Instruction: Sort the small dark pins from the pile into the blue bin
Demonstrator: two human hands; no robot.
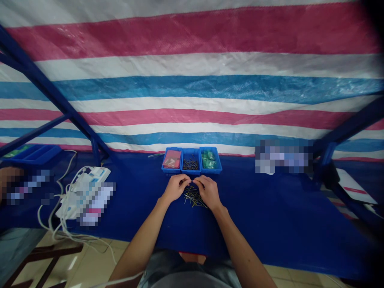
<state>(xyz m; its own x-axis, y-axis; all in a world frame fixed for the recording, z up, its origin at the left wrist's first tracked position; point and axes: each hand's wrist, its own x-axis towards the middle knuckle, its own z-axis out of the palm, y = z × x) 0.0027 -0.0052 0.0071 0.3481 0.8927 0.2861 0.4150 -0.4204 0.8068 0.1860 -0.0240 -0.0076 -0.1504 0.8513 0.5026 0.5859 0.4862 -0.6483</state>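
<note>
The thumb and forefinger of each hand came nearly together in a pinch; whether the left hand (174,188) or the right hand (208,191) had hold of a small piece could not be told. Their tips were just apart, facing each other over the far edge of a loose pile of thin metal sticks (195,198) (nails or long screws, perhaps) lying crisscrossed on the blue table (249,224).

The work seemed to be in hand rather than finished: the sticks on the table lay unsorted, and others were in a box. How many had been handled did not show, nor could a completed piece be made out.

Just beyond the fingers, three blue boxes stood side by side. The left box (171,171) held something pinkish red with small pale pieces on it; the middle box (191,173) held darker sticks; the right box (211,171) held green material, apparently plastic.

Farther left lay a white power strip (96,176) with cables, and at the far left a divided blue tray (36,154) with something green in it.
</note>
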